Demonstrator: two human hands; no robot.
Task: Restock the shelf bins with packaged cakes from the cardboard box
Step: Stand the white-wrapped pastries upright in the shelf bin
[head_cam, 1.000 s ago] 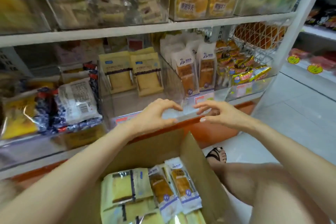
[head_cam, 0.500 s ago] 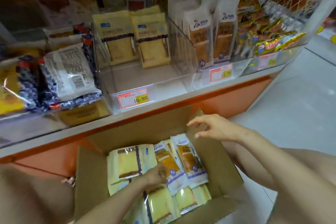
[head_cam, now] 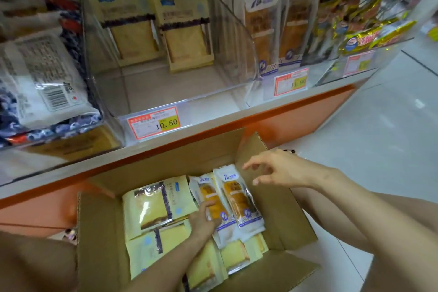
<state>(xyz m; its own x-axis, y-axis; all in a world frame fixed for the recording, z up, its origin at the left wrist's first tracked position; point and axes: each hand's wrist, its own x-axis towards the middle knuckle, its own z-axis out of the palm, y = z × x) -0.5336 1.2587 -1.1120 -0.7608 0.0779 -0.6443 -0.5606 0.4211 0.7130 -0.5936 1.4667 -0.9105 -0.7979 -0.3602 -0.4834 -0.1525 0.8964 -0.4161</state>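
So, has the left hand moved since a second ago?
Yes: the left hand dropped from the shelf edge into the cardboard box, onto a white cake packet.

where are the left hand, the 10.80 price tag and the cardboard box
left hand (head_cam: 203, 218), head view, back of the hand
10.80 price tag (head_cam: 153, 122), head view, middle of the label
cardboard box (head_cam: 279, 216), head view, bare right inner wall

Pale tiled floor (head_cam: 384, 163) beside an orange shelf base (head_cam: 296, 118).
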